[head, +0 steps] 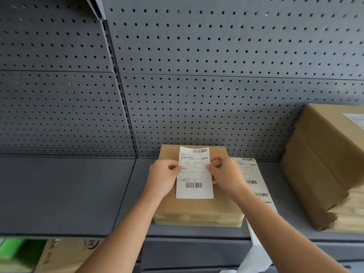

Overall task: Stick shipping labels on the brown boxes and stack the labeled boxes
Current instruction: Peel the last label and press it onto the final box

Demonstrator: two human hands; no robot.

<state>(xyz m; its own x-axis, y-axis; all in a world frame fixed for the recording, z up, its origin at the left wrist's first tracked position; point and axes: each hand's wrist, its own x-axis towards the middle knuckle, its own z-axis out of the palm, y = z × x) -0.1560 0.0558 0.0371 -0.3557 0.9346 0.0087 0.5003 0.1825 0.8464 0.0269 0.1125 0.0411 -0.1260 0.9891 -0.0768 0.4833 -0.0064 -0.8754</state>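
A white shipping label [194, 182] with barcodes is held up over a flat brown box [197, 210] on the grey shelf. My left hand [162, 177] pinches the label's left edge and my right hand [226, 175] pinches its right edge. A strip of further labels [254, 180] lies just right of the box and hangs over the shelf front. At the right edge stands a stack of brown boxes [323, 168]; the top one carries a label [355, 119].
The grey shelf [65, 192] runs left of the box, backed by a grey pegboard wall [197, 75]. Below the shelf front at the lower left sit a printed cardboard carton [67, 255] and something green [13, 250].
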